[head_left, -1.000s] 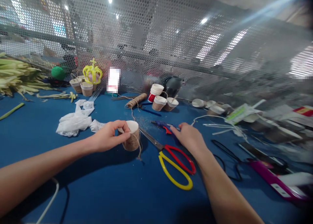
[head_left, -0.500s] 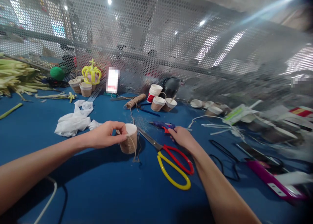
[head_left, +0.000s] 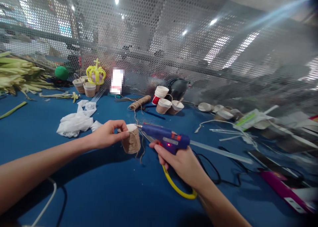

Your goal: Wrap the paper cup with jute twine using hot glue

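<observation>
Between thumb and fingers, my left hand (head_left: 109, 133) pinches the rim of a small paper cup (head_left: 131, 142) wrapped in brown twine. A loose end of twine (head_left: 142, 151) hangs down the cup's right side. My right hand (head_left: 182, 164) is wrapped round the handle of a blue hot glue gun (head_left: 162, 136) with its red light lit. A clear glue stick (head_left: 221, 151) pokes out of the gun's back. The nozzle is at the cup's right rim; whether it touches, I cannot tell. Under my right hand lie scissors, partly hidden, with a yellow handle loop (head_left: 177, 187) showing.
Behind the cup lies a twine roll (head_left: 140, 102), with wrapped cups (head_left: 164, 106) beside it. White crumpled tissue (head_left: 74, 123) is at left, near a yellow crown-shaped piece (head_left: 96, 73). A purple power strip (head_left: 283, 190) and black cord (head_left: 216, 179) lie at right.
My right hand has lifted the glue gun off the table and brought its nozzle left to the cup's rim. The cup has tilted slightly in my left hand.
</observation>
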The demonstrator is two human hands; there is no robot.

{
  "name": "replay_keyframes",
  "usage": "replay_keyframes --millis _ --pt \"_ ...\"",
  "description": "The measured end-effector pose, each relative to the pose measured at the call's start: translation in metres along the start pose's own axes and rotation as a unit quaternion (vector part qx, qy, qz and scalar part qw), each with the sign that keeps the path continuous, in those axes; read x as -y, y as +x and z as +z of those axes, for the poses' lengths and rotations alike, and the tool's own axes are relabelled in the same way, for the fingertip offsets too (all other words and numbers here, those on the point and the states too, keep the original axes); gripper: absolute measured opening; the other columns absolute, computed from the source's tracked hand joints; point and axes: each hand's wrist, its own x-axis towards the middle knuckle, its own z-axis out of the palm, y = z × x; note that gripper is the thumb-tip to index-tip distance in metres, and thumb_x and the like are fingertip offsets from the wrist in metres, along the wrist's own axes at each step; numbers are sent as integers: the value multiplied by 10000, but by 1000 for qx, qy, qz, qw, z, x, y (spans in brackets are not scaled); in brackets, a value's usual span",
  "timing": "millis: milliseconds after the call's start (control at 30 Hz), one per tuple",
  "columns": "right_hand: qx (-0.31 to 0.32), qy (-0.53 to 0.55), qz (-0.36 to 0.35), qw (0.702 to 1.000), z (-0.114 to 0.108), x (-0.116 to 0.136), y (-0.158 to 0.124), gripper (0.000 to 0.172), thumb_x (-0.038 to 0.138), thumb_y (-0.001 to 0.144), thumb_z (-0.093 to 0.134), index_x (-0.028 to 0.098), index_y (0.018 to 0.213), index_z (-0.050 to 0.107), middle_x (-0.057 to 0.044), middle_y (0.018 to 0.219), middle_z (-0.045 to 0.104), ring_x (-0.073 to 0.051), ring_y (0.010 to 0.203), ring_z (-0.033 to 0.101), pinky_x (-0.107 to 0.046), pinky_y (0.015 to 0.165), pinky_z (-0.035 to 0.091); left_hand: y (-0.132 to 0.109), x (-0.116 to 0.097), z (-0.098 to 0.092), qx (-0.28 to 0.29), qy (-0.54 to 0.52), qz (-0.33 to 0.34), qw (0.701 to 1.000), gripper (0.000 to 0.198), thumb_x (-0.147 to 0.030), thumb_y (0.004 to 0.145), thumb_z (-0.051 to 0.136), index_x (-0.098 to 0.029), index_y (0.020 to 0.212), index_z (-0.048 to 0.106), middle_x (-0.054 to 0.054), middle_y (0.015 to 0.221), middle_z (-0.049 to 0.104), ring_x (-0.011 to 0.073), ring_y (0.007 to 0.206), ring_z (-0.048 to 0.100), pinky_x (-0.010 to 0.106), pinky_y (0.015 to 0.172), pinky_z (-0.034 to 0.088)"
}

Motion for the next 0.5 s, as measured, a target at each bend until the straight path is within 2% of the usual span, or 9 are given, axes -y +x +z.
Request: replay_keyframes --millis 100,167,233,300,333,367,400,500 --pt "-36 -130 -69 989 2 -4 -5 206 309 805 494 165 708 607 16 447 536 -118 391 518 -239 412 448 0 0 1 -7 -11 -2 1000 183 -283 786 479 -127 699 513 9 683 558 113 655 507 241 640 418" --pt "-50 -216 -156 963 -1 -9 -6 176 212 800 485 183 724 641 11 455 559 -130 409 535 -257 453 451 0 0 2 -11 -23 -11 1000 185 -290 783 482 -127 701 513 11 684 566 116 654 517 245 640 425" --pt "-40 -326 -284 901 -5 -15 -6 250 87 766 446 181 805 674 -3 470 580 -154 434 551 -278 473 438 0 1 3 -13 -34 -21 999 187 -294 782 482 -128 701 509 15 681 576 121 654 531 249 640 431" --pt "-34 -447 -398 800 -7 -19 -5 371 -9 710 390 151 872 683 -16 459 584 -171 428 554 -282 461 419 0 1 3 -16 -35 -23 999 189 -296 781 484 -129 695 508 15 676 581 124 652 537 249 640 434" --pt "-38 -495 -432 753 -7 -19 -5 414 -36 685 368 138 886 685 -18 448 581 -170 417 549 -277 452 413 0 1 4 -17 -34 -22 999 190 -298 780 486 -130 694 510 14 674 582 124 652 539 247 639 435" --pt "-46 -523 -444 726 -7 -20 -5 437 -50 665 358 132 886 688 -17 439 578 -166 407 542 -270 444 410 -1 1 4 -17 -33 -20 999 193 -300 780 487 -131 692 512 14 676 585 124 654 540 244 639 435" --pt "-55 -539 -445 713 -6 -19 -5 446 -54 654 354 131 879 692 -18 437 579 -163 403 539 -265 442 411 -1 1 4 -17 -32 -17 999 195 -302 780 488 -131 692 514 14 678 587 124 657 542 242 639 436" --pt "-64 -551 -448 701 -3 -18 -5 452 -51 636 352 138 847 703 -25 436 582 -166 405 541 -269 443 424 -1 1 4 -16 -31 -16 999 187 -294 783 487 -132 692 514 15 682 598 126 662 554 237 636 435"
